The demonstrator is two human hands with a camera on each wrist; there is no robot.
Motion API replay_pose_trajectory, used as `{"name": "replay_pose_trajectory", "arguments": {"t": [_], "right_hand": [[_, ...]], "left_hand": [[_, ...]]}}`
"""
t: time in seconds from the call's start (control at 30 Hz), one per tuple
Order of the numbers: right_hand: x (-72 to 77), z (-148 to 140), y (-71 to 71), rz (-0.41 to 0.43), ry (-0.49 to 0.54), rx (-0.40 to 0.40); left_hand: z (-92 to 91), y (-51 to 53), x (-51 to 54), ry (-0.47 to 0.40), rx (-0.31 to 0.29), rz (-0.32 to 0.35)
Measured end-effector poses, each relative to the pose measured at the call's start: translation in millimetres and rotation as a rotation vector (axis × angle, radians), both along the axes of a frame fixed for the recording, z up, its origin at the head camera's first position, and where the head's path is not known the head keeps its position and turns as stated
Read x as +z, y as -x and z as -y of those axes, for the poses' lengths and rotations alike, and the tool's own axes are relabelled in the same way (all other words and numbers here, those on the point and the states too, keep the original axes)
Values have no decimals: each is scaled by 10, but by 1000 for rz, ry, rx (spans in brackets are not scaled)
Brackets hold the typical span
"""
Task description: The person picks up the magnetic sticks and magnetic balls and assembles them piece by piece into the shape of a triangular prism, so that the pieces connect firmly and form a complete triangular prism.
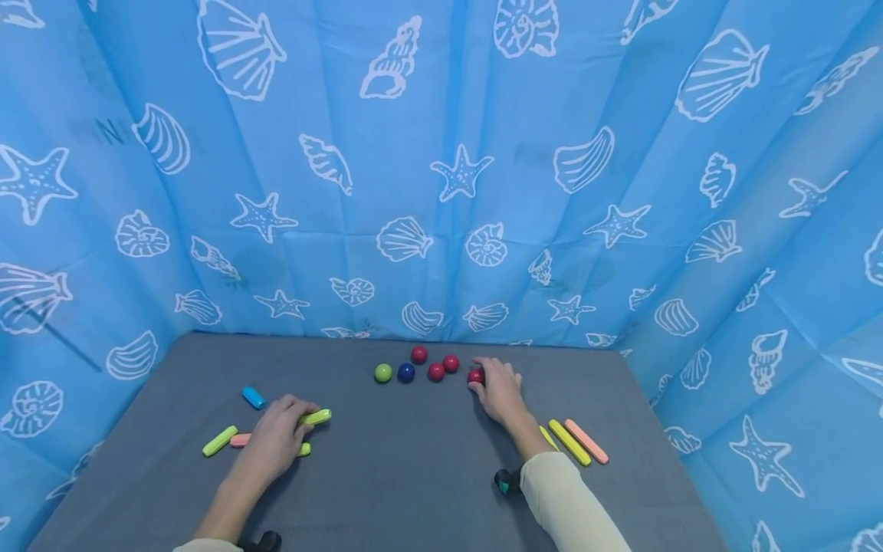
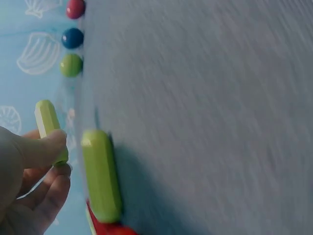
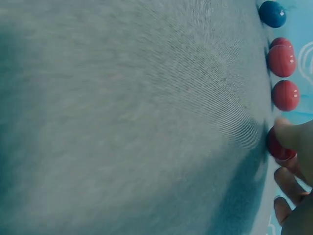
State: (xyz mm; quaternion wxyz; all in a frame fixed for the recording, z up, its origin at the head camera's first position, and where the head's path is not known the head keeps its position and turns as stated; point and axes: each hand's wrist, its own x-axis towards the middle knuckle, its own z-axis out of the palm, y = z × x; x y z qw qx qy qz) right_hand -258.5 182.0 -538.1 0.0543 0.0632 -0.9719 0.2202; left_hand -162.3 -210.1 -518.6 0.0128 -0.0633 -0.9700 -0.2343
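My left hand [image 1: 272, 437] pinches a yellow-green highlighter [image 1: 316, 417] between thumb and fingers; in the left wrist view this highlighter [image 2: 47, 119] is raised and points up. Below that hand lie a second yellow-green highlighter [image 1: 304, 449] and a pink one [image 1: 241, 440], both partly hidden. A green highlighter [image 1: 220, 441] and a blue one [image 1: 253, 397] are to its left. At the back right my right hand [image 1: 498, 389] holds a red ball [image 1: 476, 375] on the table, thumb and fingertips on it; the right wrist view shows the thumb across this ball [image 3: 279, 146].
Left of the right hand are three red balls [image 1: 436, 372], a blue ball [image 1: 406, 372] and a green ball [image 1: 382, 372]. Yellow [image 1: 569, 442] and pink [image 1: 586, 441] highlighters lie by the right forearm. A blue shell-print curtain [image 1: 441, 192] surrounds the grey table [image 1: 407, 475].
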Motion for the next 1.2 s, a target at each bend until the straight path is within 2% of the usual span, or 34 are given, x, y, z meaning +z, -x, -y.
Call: {"name": "replay_pose_trajectory", "arguments": {"t": [0.13,0.33,0.57,0.7,0.9,1.1,1.2], "right_hand": [[60,-43,-163,9,40,15],[111,-49,-389,40,150,30],[102,-24,-624,105,293,52],[75,-4,-754,128,352,95],[42,42,-878,127,362,173],[47,76,-907,148,316,223],[58,101,-915,169,295,244]], "left_hand": [[-159,10,38,-46,3,-2],[-516,44,36,-98,17,1],[-938,73,41,-156,-9,2],[-1143,75,23,-167,-29,18],[-1387,106,-42,-133,-99,37],[-1549,93,-90,-77,-148,8],[-1612,77,-100,-74,-156,22]]}}
